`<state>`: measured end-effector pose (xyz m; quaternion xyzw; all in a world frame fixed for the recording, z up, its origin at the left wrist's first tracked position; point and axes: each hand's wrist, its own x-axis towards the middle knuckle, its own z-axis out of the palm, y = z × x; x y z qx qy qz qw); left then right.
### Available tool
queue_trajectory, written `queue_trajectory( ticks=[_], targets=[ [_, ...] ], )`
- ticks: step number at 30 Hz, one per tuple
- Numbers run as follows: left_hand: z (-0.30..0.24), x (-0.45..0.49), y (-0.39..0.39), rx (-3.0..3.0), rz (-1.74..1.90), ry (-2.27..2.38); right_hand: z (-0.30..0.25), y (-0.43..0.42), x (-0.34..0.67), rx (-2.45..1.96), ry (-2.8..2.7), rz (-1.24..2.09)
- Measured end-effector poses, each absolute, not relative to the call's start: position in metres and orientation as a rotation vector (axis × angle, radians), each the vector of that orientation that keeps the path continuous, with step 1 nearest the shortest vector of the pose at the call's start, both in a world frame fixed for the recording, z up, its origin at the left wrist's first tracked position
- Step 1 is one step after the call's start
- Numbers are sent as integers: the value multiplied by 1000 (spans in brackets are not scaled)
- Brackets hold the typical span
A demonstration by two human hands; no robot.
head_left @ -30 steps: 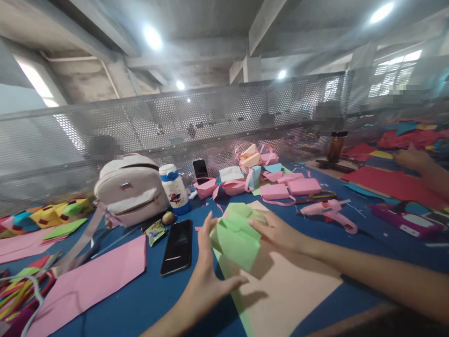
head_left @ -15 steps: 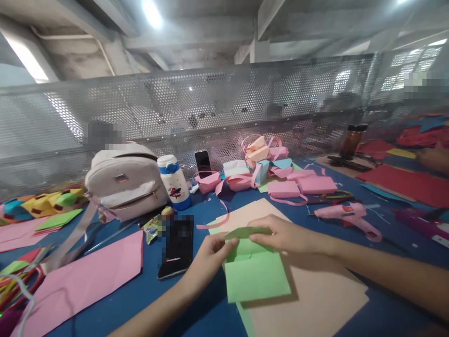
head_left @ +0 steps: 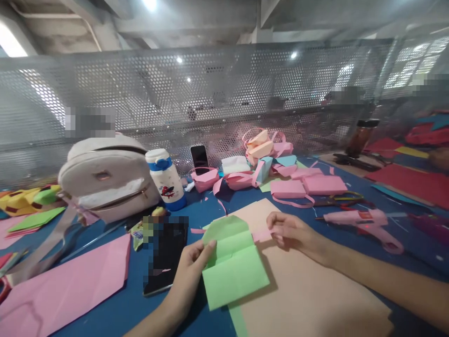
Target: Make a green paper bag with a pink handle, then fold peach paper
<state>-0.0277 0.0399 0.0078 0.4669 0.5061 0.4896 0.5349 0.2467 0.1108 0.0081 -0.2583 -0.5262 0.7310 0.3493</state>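
My left hand (head_left: 192,264) grips the left edge of a folded green paper (head_left: 233,269), thumb on top. That paper has a rounded flap standing up at its far end and creases across its middle. Just right of it, my right hand (head_left: 293,234) has its fingers curled in a pinch, apart from the green paper. A small pink paper piece (head_left: 261,234) shows at those fingertips and appears to be held by them. Beneath both hands lies a stack of peach paper sheets (head_left: 315,295), with green sheet edges showing under it.
A pink glue gun (head_left: 365,220) lies right, near pliers (head_left: 345,199). Folded pink paper bags (head_left: 287,188) sit behind. Left are a black phone (head_left: 166,262), a bottle (head_left: 165,180), a backpack (head_left: 108,182) and pink paper (head_left: 77,285). A perforated metal panel (head_left: 217,93) stands behind.
My right hand has let go of the green paper's flap and moved right. The flap now stands up, and the pink piece has come into view. My left hand still holds the paper.
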Motion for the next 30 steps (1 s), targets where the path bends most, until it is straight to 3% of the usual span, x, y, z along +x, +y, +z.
queue_trajectory(
  ticks=[7,30],
  targets=[
    [7,-28,39,1085,1213,1223,11,109,247,-574,-1032,2031],
    [13,-22,31,1252,1239,1165,25,82,230,-675,-2000,1429]
  ],
)
